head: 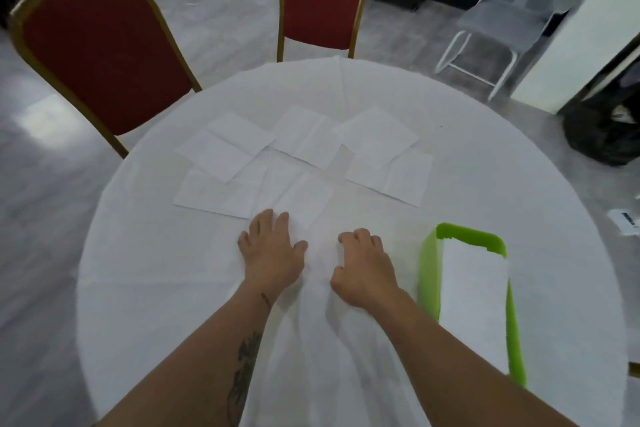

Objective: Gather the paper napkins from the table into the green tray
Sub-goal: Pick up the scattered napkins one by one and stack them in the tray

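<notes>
White paper napkins point(304, 142) were seen in the head view, fanned across the far middle of the round counter point(502, 184), overlapping one another on a white tablecloth of nearly the same shade, so that their edges were hard to separate. Such a loose spread suggested that they were meant to be drawn together before being lifted.

Nearest the person, one napkin point(304, 199) lay just beyond the fingertips. The left hand point(272, 255) was laid flat on the cloth with its fingers spread wide, the tips touching or almost touching that napkin's near edge; nothing was held in its grip. The right hand point(363, 267) was set beside it with the fingers curled under, knuckles up; whether cloth or paper was pinched beneath them could not be told.

To the right, near the counter's edge, the green tray point(427, 270) was placed within easy reach of the right hand. A white stack or sheet point(474, 302) already lay inside it, filling most of the floor, probably napkins gathered there. The greater part of the task was judged to be left.

Nothing on the counter stood between the hands and the napkins, or between the napkins and the tray. Beyond the counter, two red chairs with gilt frames point(104, 55) were drawn near, and a white-framed chair point(485, 28) stood well apart.
</notes>
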A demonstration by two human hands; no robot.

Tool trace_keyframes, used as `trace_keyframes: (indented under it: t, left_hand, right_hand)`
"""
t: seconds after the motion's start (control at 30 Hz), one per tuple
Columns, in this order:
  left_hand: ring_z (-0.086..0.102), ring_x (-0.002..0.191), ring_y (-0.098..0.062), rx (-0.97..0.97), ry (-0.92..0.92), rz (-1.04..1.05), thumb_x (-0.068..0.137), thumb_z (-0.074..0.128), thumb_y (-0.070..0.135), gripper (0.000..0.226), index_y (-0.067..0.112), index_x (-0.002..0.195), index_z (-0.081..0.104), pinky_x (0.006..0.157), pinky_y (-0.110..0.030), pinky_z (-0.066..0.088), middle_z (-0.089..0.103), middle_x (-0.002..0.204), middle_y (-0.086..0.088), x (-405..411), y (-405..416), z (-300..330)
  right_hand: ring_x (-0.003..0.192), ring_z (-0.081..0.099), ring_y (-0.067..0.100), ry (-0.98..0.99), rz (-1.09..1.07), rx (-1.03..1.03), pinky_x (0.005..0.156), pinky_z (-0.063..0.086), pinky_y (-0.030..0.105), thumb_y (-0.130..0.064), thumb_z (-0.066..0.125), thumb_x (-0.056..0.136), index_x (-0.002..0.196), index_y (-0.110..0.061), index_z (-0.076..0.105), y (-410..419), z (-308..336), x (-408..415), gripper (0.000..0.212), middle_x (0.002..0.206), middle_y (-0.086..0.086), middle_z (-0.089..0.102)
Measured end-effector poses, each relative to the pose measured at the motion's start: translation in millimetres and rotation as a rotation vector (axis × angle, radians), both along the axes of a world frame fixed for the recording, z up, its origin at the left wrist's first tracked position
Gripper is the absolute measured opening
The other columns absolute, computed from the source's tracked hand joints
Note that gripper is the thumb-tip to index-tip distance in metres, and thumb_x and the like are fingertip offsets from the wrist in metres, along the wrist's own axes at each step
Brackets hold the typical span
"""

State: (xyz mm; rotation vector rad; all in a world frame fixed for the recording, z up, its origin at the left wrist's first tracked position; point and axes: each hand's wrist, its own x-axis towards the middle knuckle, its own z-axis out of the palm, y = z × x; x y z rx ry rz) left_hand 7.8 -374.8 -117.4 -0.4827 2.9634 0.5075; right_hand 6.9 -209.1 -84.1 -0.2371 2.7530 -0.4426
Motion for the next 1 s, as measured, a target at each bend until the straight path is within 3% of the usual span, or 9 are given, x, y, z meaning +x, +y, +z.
trace_keyframes:
  t: [0.17, 0.27, 0.33, 0.43, 0.5, 0.67, 0.73, 0.87, 1.0]
  left_hand:
    - [0.039, 0.115, -0.026, -0.055, 0.136, 0.025, 0.088, 0.052, 0.040, 0.030, 0.029, 0.116, 0.056, 0.094, -0.043, 0.029, 0.044, 0.122, -0.001, -11, -4, -6]
    - [0.042, 0.106, -0.022, -0.016, 0.172, 0.071, 0.090, 0.050, 0.035, 0.017, 0.028, 0.100, 0.061, 0.090, -0.040, 0.028, 0.047, 0.109, 0.003, -16, -4, -3]
    - [0.045, 0.099, -0.019, 0.051, 0.193, 0.101, 0.090, 0.049, 0.034, 0.013, 0.028, 0.093, 0.061, 0.087, -0.039, 0.030, 0.049, 0.102, 0.005, -15, 3, 3]
    - [0.054, 0.078, -0.015, 0.320, 0.225, 0.156, 0.089, 0.050, 0.030, 0.014, 0.025, 0.078, 0.057, 0.073, -0.032, 0.040, 0.056, 0.084, 0.008, -6, 21, 16]
    - [0.058, 0.069, -0.013, 0.518, 0.204, 0.199, 0.088, 0.051, 0.028, 0.018, 0.024, 0.071, 0.056, 0.057, -0.025, 0.040, 0.061, 0.073, 0.008, 4, 32, 22]
    - [0.064, 0.058, -0.009, 0.783, 0.111, 0.290, 0.091, 0.051, 0.026, 0.022, 0.019, 0.071, 0.060, 0.044, -0.018, 0.046, 0.063, 0.072, -0.002, 36, 43, 24]
    - [0.062, 0.054, -0.005, 0.829, 0.097, 0.334, 0.091, 0.051, 0.024, 0.022, 0.012, 0.075, 0.061, 0.045, -0.018, 0.050, 0.063, 0.077, -0.010, 48, 40, 24]
    - [0.065, 0.076, -0.018, 0.841, 0.047, 0.420, 0.087, 0.051, 0.027, 0.015, 0.019, 0.086, 0.064, 0.074, -0.042, 0.059, 0.067, 0.083, -0.002, 63, 27, 23]
    - [0.063, 0.086, -0.016, 0.784, 0.011, 0.429, 0.084, 0.052, 0.029, 0.025, 0.025, 0.108, 0.061, 0.075, -0.035, 0.054, 0.065, 0.097, 0.005, 70, 13, 28]
  right_hand:
    - [0.117, 0.038, 0.025, -0.024, -0.019, -0.049, 0.085, 0.041, 0.035, -0.021, 0.050, 0.074, 0.126, -0.020, 0.045, 1, -5, -8, 0.053, 0.125, 0.002, 0.040]
    - [0.118, 0.037, 0.021, -0.059, -0.020, -0.114, 0.080, 0.038, 0.032, -0.025, 0.050, 0.072, 0.131, -0.023, 0.043, 9, -7, -12, 0.060, 0.128, -0.002, 0.040]
    - [0.122, 0.038, 0.020, -0.084, -0.043, -0.169, 0.084, 0.039, 0.031, -0.026, 0.052, 0.072, 0.137, -0.024, 0.042, 13, -7, -15, 0.066, 0.134, -0.003, 0.041]
    - [0.125, 0.043, 0.020, -0.143, -0.173, -0.306, 0.096, 0.041, 0.031, -0.023, 0.057, 0.074, 0.137, -0.023, 0.046, 14, -4, -20, 0.064, 0.136, -0.001, 0.048]
    - [0.123, 0.050, 0.018, -0.181, -0.319, -0.430, 0.094, 0.041, 0.027, -0.020, 0.060, 0.077, 0.134, -0.022, 0.051, 14, 1, -23, 0.058, 0.134, 0.001, 0.054]
    - [0.114, 0.058, 0.017, -0.183, -0.508, -0.529, 0.097, 0.049, 0.034, -0.018, 0.055, 0.084, 0.129, -0.020, 0.059, 19, 10, -15, 0.045, 0.129, 0.003, 0.060]
    - [0.106, 0.060, 0.018, -0.192, -0.529, -0.530, 0.091, 0.052, 0.034, -0.017, 0.053, 0.084, 0.126, -0.019, 0.060, 17, 10, -8, 0.043, 0.125, 0.003, 0.061]
    - [0.100, 0.061, 0.020, -0.218, -0.546, -0.532, 0.081, 0.049, 0.028, -0.017, 0.052, 0.083, 0.124, -0.017, 0.061, 5, 7, 7, 0.042, 0.120, 0.002, 0.063]
    - [0.090, 0.059, 0.020, -0.213, -0.559, -0.499, 0.077, 0.049, 0.030, -0.014, 0.051, 0.079, 0.107, -0.011, 0.064, -12, 4, 16, 0.031, 0.098, 0.000, 0.062]
